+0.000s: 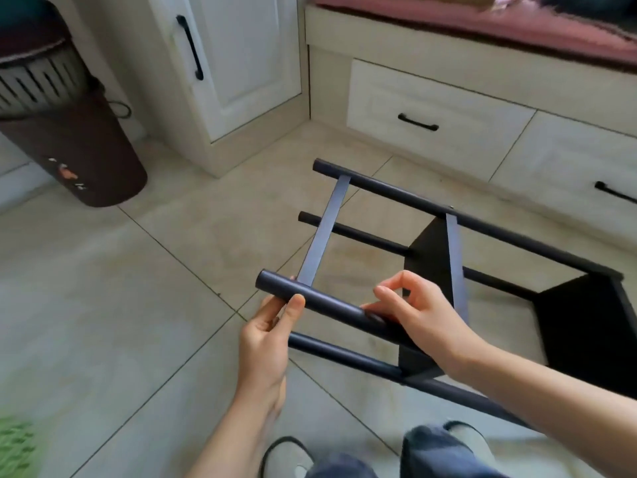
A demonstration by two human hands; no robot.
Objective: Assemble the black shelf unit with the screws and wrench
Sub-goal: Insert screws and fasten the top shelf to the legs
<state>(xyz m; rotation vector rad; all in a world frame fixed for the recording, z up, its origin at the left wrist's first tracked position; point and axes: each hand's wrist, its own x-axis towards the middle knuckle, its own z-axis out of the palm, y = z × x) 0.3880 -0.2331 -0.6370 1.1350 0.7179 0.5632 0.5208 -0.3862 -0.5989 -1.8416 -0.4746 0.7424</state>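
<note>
The left hand [267,334] is clamped on the free end of the near upper pole [310,300] of the black shelf unit [431,267], thumb on top. That pole's long axis runs from this hand rightward and down, under the right hand [418,313], whose fingertips pinch it closer to the cross strip [456,267]. The unit lies tipped on the floor [113,305], 2 dark panels further right. No screws or wrench show. Any fastening there falls nearest the right hand.
</note>
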